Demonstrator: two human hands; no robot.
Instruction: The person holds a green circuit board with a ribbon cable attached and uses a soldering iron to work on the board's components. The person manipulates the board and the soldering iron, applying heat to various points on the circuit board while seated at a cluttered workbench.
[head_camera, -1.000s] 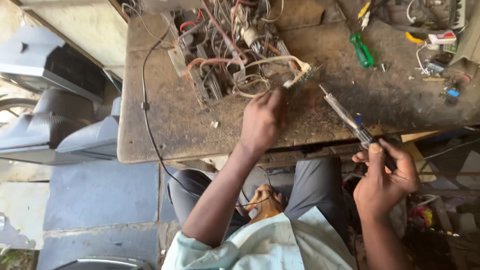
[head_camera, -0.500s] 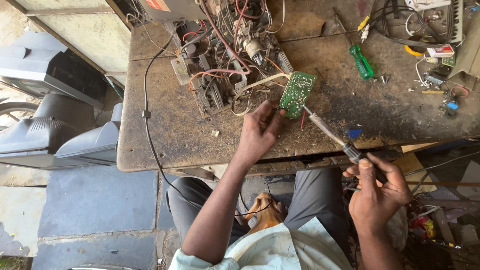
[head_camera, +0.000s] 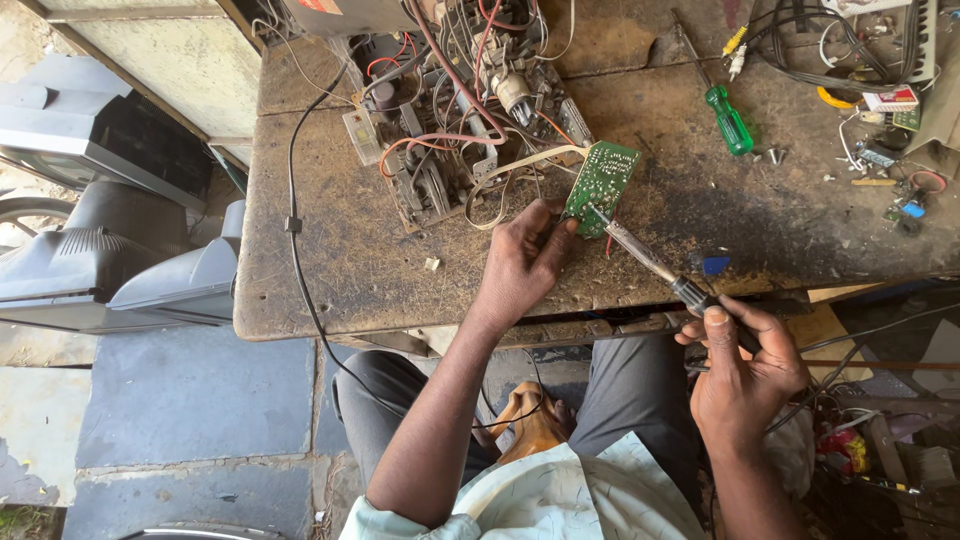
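The left hand (head_camera: 522, 262) rests on the worn wooden desk (head_camera: 330, 270) with its grip pinched on the lower edge of a small green circuit board (head_camera: 601, 180), holding it tilted up on the desk surface just right of a tangle of exposed electronics. The right hand (head_camera: 742, 372) hangs past the desk's near edge, its grip clenched around the dark handle of a soldering iron (head_camera: 648, 259), whose metal shaft slants up and left so that the tip meets the lower part of the green board, close to the left hand's fingertips. A flat pale ribbon cable (head_camera: 500, 170) curves from the board's upper edge back into the open chassis (head_camera: 450, 110), a mass of red and black wires, coils and metal parts. A green-handled screwdriver (head_camera: 729, 119) lies well to the right of the board, and a small blue piece (head_camera: 715, 264) sits just beside the iron's shaft. A black cord (head_camera: 292, 225) runs down the left part of the desk and over its edge. Grey television casings (head_camera: 120, 260) stand on the floor to the left.
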